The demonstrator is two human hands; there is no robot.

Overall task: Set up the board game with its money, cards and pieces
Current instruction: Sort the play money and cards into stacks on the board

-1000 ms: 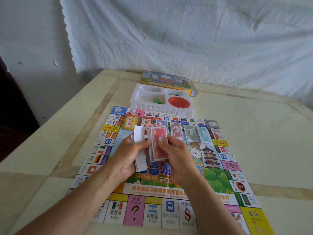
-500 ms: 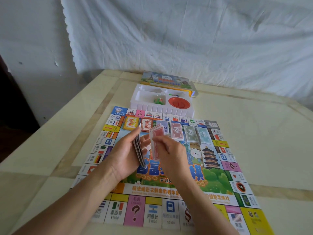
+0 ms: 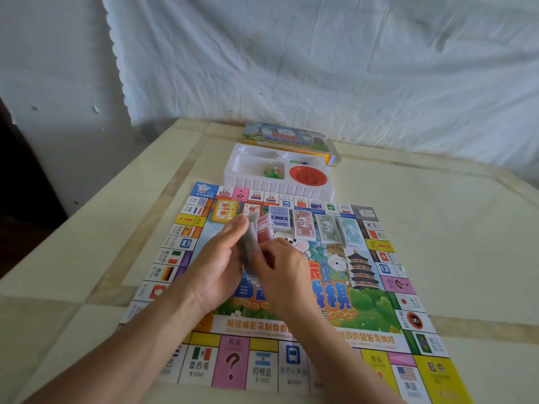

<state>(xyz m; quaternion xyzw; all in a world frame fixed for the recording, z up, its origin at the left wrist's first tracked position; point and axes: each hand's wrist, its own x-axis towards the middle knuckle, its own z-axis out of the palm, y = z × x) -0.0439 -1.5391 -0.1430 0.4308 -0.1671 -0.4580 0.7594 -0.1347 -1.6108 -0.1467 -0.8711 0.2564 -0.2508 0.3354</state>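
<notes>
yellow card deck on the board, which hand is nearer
Left. The left hand lies just below-right of the yellow card deck; the right hand is farther right.

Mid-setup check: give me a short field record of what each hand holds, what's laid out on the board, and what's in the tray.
Left hand: grips a card stack, edge-on, blurred
Right hand: holds red-backed cards beside that stack
Board: flat, unfolded
Row on board, far side: blue stack, red 10 stack, green 50 stack, teal 100 stack
Left of that row: yellow deck
Tray: beyond the board; holds green pieces, red disc
Behind tray: box lid
</notes>
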